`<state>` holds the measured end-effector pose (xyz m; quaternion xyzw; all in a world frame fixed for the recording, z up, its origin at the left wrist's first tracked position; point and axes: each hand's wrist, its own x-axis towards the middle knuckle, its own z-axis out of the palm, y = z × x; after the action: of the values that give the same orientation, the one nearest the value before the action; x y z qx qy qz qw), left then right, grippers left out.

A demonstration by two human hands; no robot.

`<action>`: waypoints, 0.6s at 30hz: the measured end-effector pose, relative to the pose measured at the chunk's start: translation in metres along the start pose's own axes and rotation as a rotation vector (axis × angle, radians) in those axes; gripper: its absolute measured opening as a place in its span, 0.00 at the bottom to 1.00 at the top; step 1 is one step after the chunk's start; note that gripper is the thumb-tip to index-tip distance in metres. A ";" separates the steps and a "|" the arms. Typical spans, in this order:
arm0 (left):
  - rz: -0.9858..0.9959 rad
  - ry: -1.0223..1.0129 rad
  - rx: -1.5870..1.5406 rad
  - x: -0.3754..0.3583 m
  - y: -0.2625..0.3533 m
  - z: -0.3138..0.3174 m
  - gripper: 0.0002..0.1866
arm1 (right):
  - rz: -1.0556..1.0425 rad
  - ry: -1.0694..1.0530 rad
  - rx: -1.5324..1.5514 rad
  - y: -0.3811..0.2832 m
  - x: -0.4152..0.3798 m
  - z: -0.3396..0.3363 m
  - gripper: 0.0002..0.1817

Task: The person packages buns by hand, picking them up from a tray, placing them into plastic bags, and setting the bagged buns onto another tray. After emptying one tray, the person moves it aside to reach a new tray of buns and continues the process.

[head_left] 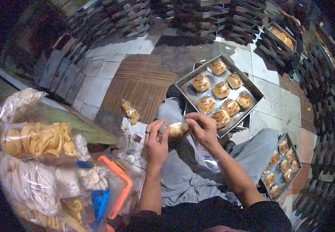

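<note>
I sit on the floor with my legs in grey trousers. Both hands meet over my lap around one golden bread bun (177, 129) in a thin clear wrapper. My left hand (155, 140), with a ring on one finger, grips the bun's left side. My right hand (202, 127) pinches the wrapper at the bun's right end. Just beyond my hands lies a metal tray (186, 83) with several glazed buns on it.
A second tray (296, 152) of buns rests by my right knee, and a third tray (270, 28) sits far back among stacked dark trays. At the left are clear bags of crackers (35, 139), an orange-rimmed container (121, 185) and a small bagged snack (130, 112).
</note>
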<state>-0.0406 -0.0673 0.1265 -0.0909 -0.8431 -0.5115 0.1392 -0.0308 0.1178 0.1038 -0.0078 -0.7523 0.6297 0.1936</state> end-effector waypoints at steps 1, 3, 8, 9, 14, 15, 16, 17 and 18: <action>0.219 0.017 0.022 0.009 -0.022 0.001 0.06 | -0.015 -0.033 -0.060 0.006 0.001 0.006 0.07; 0.196 0.026 -0.095 0.018 -0.028 -0.003 0.05 | -0.244 -0.068 -0.241 -0.042 0.006 -0.004 0.07; -0.205 -0.103 -0.346 0.018 -0.013 -0.022 0.03 | 0.222 -0.010 0.163 -0.002 0.001 -0.015 0.07; -0.195 -0.098 -0.348 0.014 -0.017 -0.024 0.03 | 0.108 -0.073 0.074 0.002 -0.006 -0.023 0.06; 0.170 0.021 -0.245 0.028 -0.006 -0.018 0.06 | 0.122 -0.011 0.041 -0.030 0.010 -0.025 0.08; 0.199 0.014 -0.255 0.036 -0.008 -0.010 0.06 | 0.169 -0.046 0.039 -0.033 0.023 -0.022 0.08; 0.193 0.017 -0.252 0.045 -0.010 -0.005 0.06 | 0.223 -0.080 0.039 -0.036 0.033 -0.018 0.09; 0.170 0.010 -0.169 0.053 -0.012 -0.002 0.06 | 0.338 -0.131 -0.027 -0.028 0.041 -0.013 0.09; 0.148 0.004 -0.086 0.057 -0.014 -0.001 0.05 | 0.345 -0.135 -0.023 -0.020 0.043 -0.013 0.09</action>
<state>-0.0982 -0.0742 0.1336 -0.1578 -0.8109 -0.5359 0.1743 -0.0618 0.1364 0.1367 -0.0966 -0.7583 0.6439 0.0318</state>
